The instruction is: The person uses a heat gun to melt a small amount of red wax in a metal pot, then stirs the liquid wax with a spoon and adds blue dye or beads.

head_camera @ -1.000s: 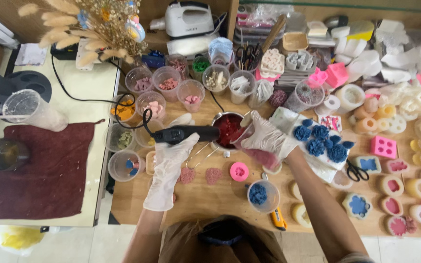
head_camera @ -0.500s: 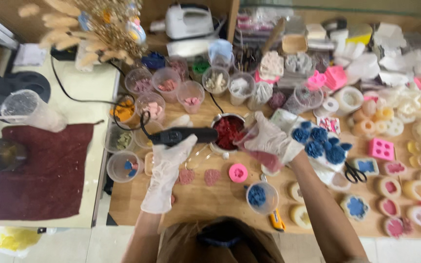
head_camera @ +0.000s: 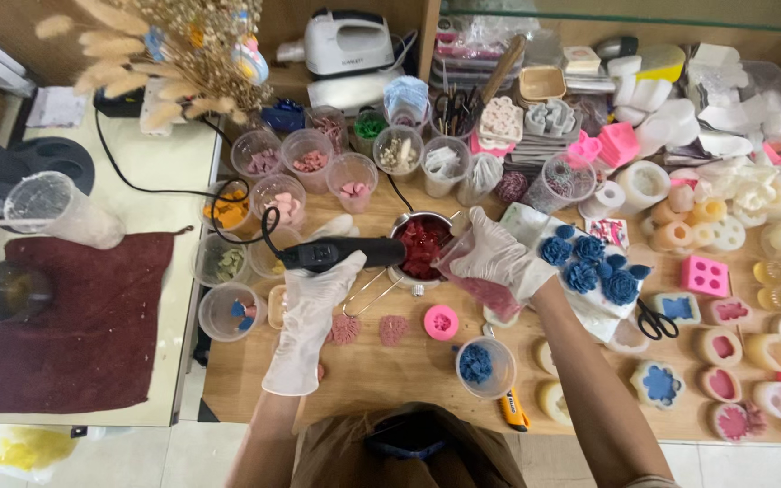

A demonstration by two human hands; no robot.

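Black heat tool point(head_camera: 343, 254) gripped by left hand point(head_camera: 309, 312); pink cup point(head_camera: 479, 276) clasped, tilted by right hand point(head_camera: 497, 260) at 3 o'clock of red pot point(head_camera: 419, 245) — spill risk if overtipped

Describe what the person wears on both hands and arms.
Both hands are covered by thin, whitish disposable gloves of a slightly wrinkled, rubbery material: the left hand and the right hand. Each glove ends at the wrist in a loose cuff. Above the cuffs both forearms are bare, with no sleeves, watch or bracelet in view. The gloves carry no markings.

White gloves point(head_camera: 305, 316); black heat tool point(head_camera: 341, 254); red wax pot point(head_camera: 420, 247); blue flowers point(head_camera: 589, 268)
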